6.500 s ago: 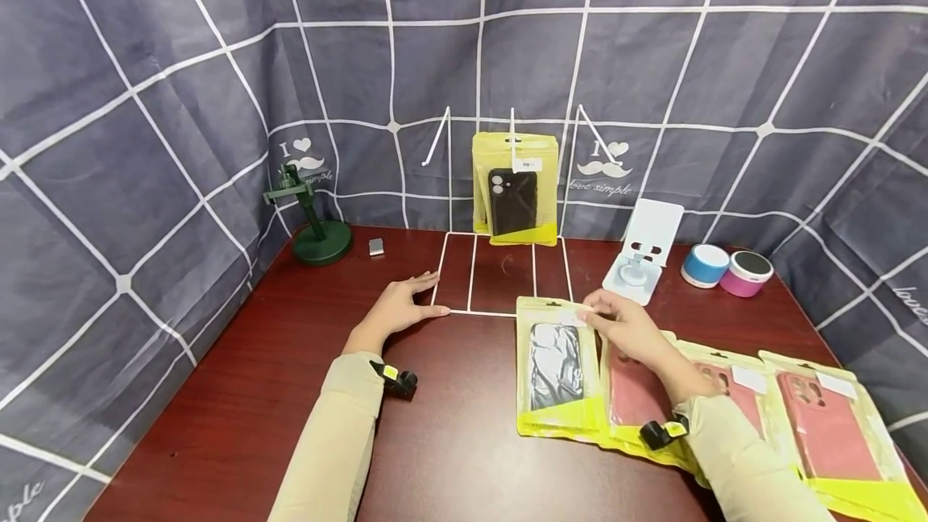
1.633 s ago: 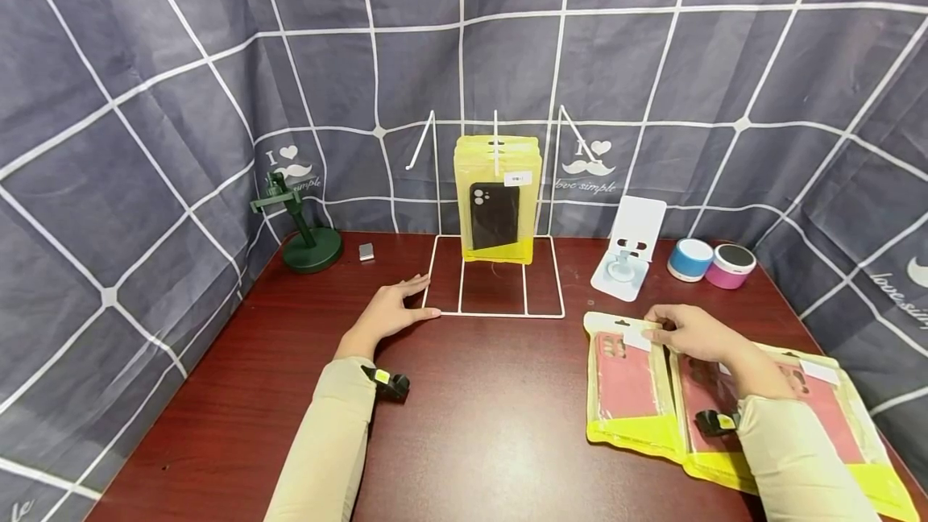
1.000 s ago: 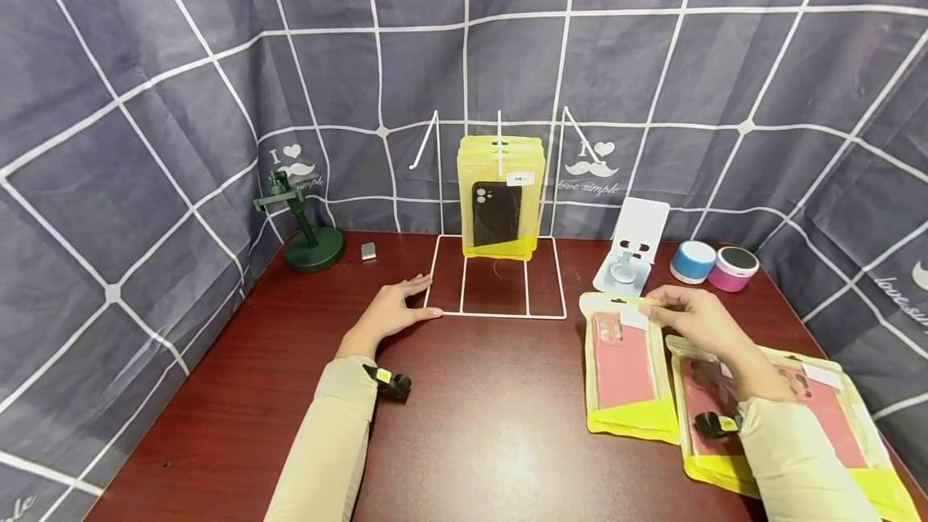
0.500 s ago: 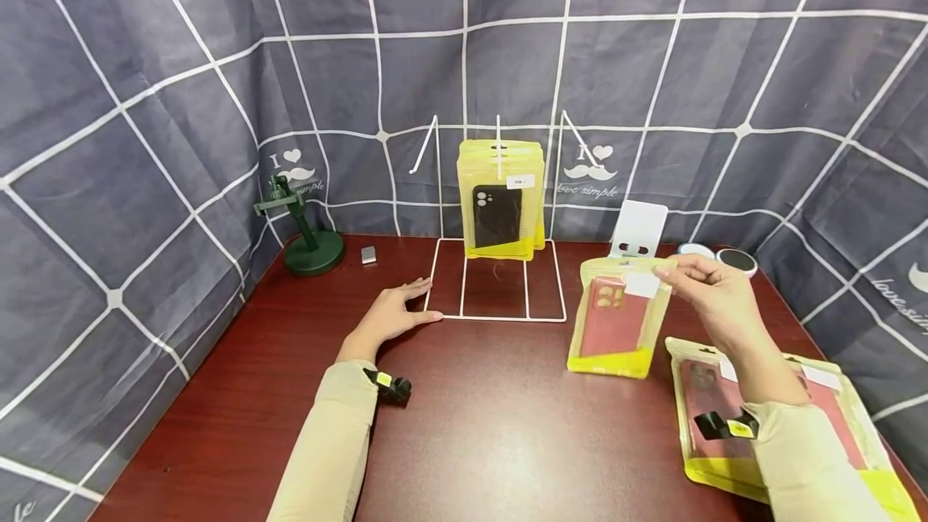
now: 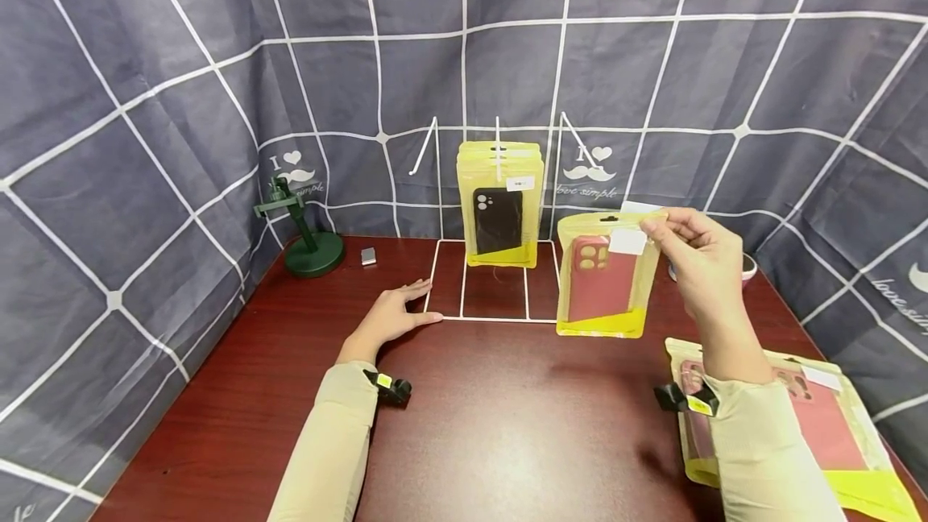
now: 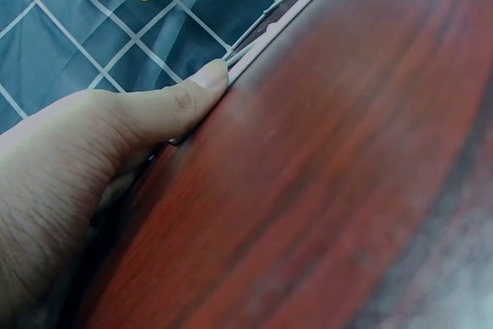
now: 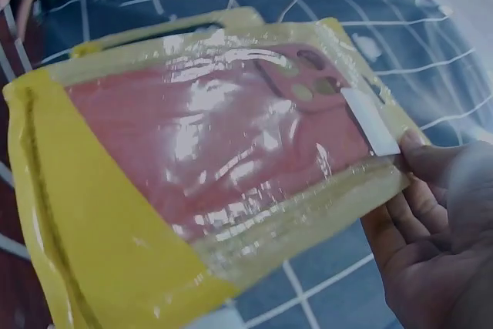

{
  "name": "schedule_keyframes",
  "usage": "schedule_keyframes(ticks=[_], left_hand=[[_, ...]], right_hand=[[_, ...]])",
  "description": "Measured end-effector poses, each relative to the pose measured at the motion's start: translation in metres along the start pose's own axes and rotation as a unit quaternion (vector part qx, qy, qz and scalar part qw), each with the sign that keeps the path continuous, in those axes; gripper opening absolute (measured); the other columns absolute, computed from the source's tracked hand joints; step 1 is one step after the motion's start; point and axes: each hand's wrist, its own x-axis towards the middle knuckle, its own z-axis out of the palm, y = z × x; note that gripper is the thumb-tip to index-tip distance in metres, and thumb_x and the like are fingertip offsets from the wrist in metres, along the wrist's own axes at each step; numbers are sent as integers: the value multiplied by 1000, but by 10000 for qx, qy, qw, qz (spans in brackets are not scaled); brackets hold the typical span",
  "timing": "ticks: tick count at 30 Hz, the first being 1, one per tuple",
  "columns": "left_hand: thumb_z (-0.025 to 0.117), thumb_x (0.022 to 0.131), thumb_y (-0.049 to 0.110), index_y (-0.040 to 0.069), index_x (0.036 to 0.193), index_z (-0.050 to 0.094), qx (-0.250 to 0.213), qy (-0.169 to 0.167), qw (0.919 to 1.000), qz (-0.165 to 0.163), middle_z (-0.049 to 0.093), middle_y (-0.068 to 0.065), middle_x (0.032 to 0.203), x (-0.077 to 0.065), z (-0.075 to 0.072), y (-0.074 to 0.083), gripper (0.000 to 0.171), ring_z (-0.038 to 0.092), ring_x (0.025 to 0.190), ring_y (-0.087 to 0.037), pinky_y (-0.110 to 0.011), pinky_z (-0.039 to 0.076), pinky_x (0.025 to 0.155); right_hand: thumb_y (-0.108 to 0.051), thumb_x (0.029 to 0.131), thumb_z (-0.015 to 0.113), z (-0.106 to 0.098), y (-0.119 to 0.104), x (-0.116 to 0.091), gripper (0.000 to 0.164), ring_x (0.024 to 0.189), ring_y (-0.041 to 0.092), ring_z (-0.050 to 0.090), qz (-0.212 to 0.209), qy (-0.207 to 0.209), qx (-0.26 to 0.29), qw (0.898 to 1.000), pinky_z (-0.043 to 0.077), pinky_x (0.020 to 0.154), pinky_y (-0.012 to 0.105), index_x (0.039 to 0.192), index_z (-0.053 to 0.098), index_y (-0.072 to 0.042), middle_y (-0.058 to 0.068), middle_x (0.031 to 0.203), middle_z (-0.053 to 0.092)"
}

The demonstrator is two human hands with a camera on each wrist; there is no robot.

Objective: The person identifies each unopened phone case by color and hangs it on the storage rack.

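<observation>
In the head view my right hand point(image 5: 706, 272) pinches the upper right corner of a bagged pink phone case point(image 5: 605, 280), held up above the table. The clear and yellow bag has a white label, and the right wrist view shows thumb and fingers at that end. My left hand point(image 5: 391, 314) rests at the front left corner of a white wire display rack point(image 5: 493, 319), fingers extended. In the left wrist view its thumb point(image 6: 181, 105) lies against the rack's wire. Several bagged phone cases point(image 5: 500, 220) hang on the rack's middle hook, a black one in front.
More bagged pink cases point(image 5: 826, 425) lie at the right, partly under the right forearm. The white phone stand and round speakers behind the right hand are mostly hidden. A green stand point(image 5: 313, 248) and a small grey block point(image 5: 368, 256) stand at back left.
The dark bagged case has left the table, and a black one now fronts the hanging stack. My right hand has since lifted a pink case up and leftward. The left hand stays at the rack.
</observation>
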Motion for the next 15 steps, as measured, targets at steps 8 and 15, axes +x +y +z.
schedule_keyframes(ticks=[8,15], left_hand=[[73,77,71,20,149,51,15,-35,9999,-105,46,-1,154,-1,-2,-1,90,38,145,-24,-49,34,115],[72,78,72,20,150,51,0,-83,9999,-115,45,-1,154,1,-1,1,91,37,145,-22,-48,33,116]], right_hand=[[2,82,81,34,-4,19,26,59,15,59,-383,567,928,9933,50,58,21,96,68,18,11,73,70],[-5,80,85,46,3,37,26,60,15,60,-382,1142,623,9908,48,58,22,95,73,12,9,75,70]])
